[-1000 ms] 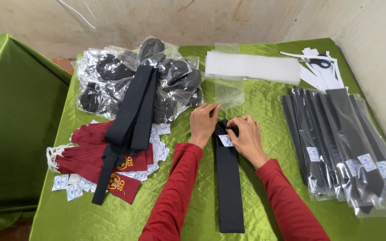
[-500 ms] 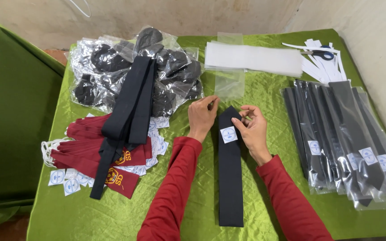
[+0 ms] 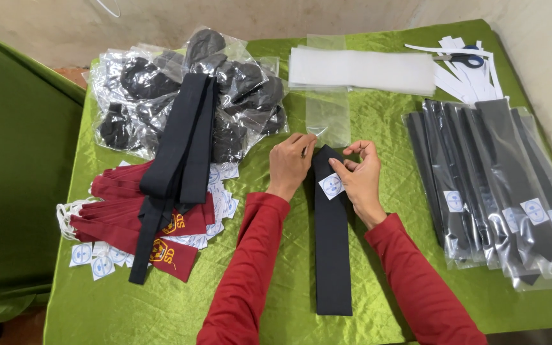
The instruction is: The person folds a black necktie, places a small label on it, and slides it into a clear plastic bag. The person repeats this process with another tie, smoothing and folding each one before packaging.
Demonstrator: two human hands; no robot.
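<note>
Packing stage: a black tie (image 3: 332, 243) lies flat on the green counter (image 3: 276, 300), its top pinched by the left hand (image 3: 291, 163) and the right hand (image 3: 357, 176); a clear sleeve (image 3: 328, 115) just beyond is unfilled, while bagged ties (image 3: 506, 185) are stacked rightward.

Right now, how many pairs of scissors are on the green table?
1. The scissors lie at the table's far right corner, on the white paper strips. Others could be hidden under the piles.
</note>
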